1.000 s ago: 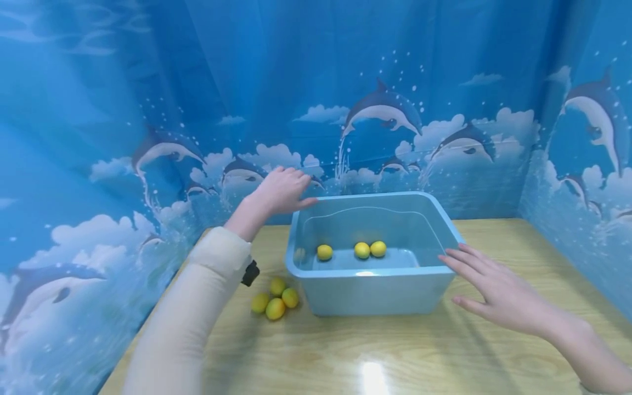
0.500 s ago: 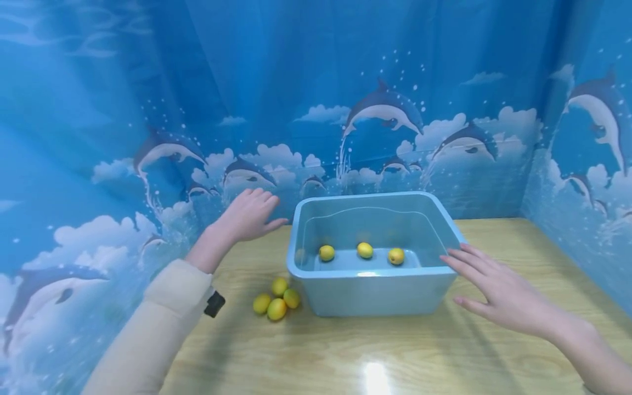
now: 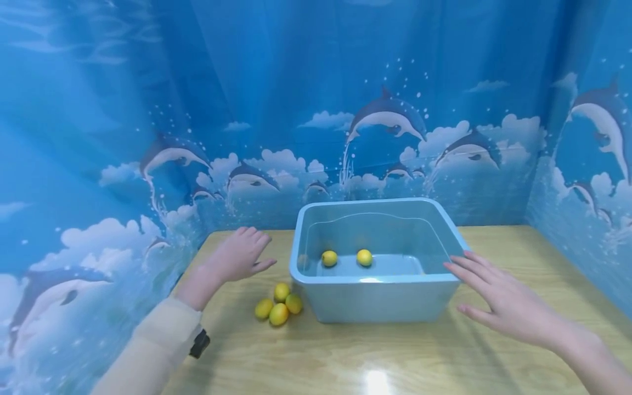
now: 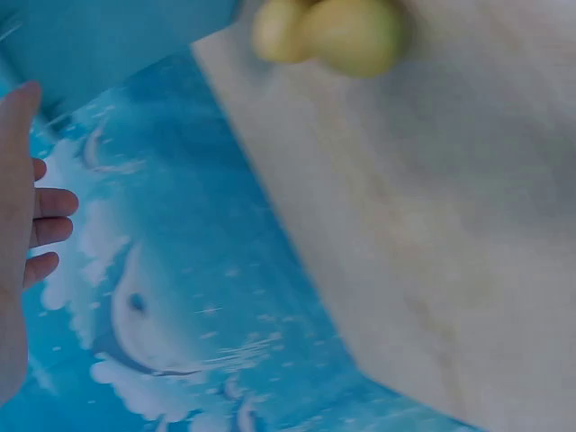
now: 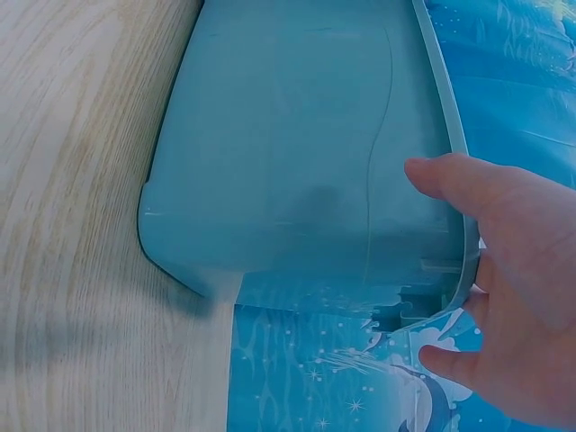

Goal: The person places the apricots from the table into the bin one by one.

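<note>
My left hand [image 3: 238,256] hovers left of the light blue plastic bin [image 3: 372,302], fingers loosely extended and holding nothing. Just below and to its right, several lemons [image 3: 278,314] sit clustered on the table beside the bin. In the left wrist view, blurred lemons [image 4: 355,36] show at the top, away from the fingers [image 4: 56,202]. At the bin's right rim is my right hand [image 3: 503,299], its fingers straight and resting on the edge, thumb spread apart. Inside the bin, two lemons [image 3: 364,258] lie on the floor; its front wall hides part of the interior.
The wooden table [image 3: 316,356] runs around the bin, with a bright light reflection near its front. A blue dolphin-print curtain [image 3: 276,82] closes off the back and both sides. A dark wrist device [image 3: 199,344] is at my left cuff.
My left hand has come away from above the bin, leftward and down toward the lemon cluster. One lemon in the bin rolled right, out of sight behind the front wall. My right hand stays put.
</note>
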Motion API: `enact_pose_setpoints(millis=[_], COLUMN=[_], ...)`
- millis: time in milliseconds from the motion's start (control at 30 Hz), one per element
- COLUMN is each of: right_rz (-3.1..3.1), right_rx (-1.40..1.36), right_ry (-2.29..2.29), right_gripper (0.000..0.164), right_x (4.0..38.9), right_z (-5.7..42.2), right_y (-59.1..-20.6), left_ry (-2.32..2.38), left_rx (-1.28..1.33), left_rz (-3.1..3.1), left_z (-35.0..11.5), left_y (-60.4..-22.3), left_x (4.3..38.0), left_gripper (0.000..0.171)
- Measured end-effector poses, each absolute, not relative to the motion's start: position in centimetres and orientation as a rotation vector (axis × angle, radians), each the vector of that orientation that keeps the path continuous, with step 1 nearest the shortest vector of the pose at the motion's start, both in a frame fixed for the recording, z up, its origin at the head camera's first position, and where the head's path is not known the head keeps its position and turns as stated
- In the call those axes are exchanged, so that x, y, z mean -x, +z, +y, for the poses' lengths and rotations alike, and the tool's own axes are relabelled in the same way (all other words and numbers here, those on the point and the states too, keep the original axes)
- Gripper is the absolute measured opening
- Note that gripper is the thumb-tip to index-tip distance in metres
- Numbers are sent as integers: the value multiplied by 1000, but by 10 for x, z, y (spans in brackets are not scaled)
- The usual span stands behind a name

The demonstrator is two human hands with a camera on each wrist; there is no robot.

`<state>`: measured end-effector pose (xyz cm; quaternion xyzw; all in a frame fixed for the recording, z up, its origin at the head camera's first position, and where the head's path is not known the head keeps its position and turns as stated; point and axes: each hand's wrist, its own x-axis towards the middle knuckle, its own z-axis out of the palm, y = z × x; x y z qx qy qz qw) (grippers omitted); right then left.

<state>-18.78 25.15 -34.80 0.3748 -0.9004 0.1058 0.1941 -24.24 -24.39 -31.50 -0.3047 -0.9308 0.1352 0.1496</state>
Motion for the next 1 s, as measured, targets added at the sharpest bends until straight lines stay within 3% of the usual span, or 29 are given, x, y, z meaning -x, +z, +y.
enact_pose_setpoints(millis=[633,1000], right_rz=[-2527,-2562], right_rx=[-1052,-1041], right_ry=[267,267], right_gripper=[77,76], right_x=[189,188], right_z=[251,251], right_y=[-347,-346], left_ry=[421,370], left_rx=[1038,1048], left_rz=[-2897,-2954], left_z=[-270,-269], left_y=[-398,-419], left_x=[215,212], left_gripper=[78,62])
